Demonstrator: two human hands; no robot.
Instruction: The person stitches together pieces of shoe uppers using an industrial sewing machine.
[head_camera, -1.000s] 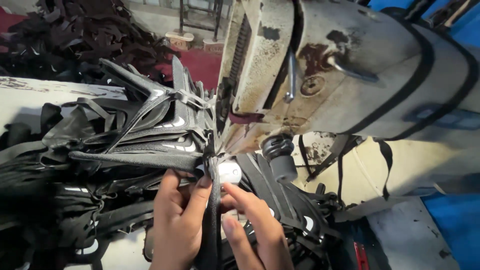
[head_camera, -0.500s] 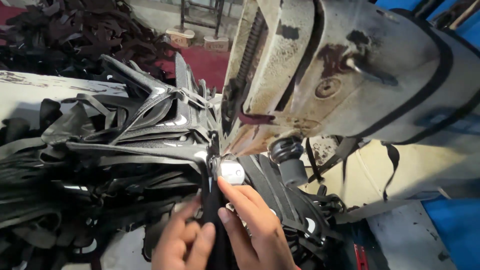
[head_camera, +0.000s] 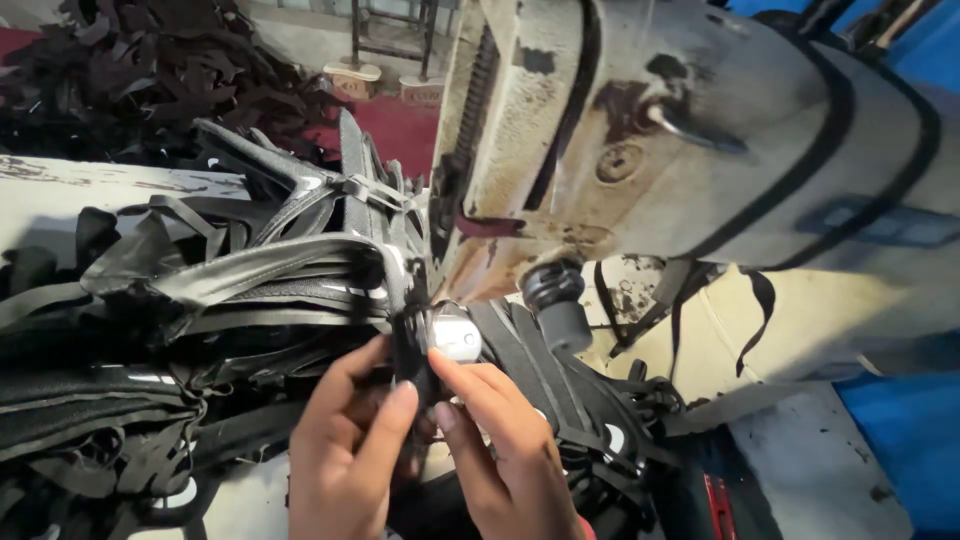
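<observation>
My left hand (head_camera: 345, 445) and my right hand (head_camera: 500, 440) pinch a narrow black strap (head_camera: 410, 345) between their fingertips, right below the head of a worn cream sewing machine (head_camera: 640, 140). The strap runs up toward the machine's shiny metal foot (head_camera: 457, 337). My left fingers press the strap from the left, my right thumb and forefinger from the right. A thick heap of black straps (head_camera: 200, 310) fans out to the left of my hands. More black straps (head_camera: 570, 400) lie to the right, under the machine's black knob (head_camera: 558, 300).
A further pile of black scraps (head_camera: 150, 80) lies on the floor at the back left, beside a red mat (head_camera: 400, 125). The machine's white, stained table (head_camera: 810, 460) extends to the right, with blue surface (head_camera: 900, 440) beyond it.
The view has shifted slightly. Both hands slid lower along the strap, then came back up to the metal foot, still pinching it.
</observation>
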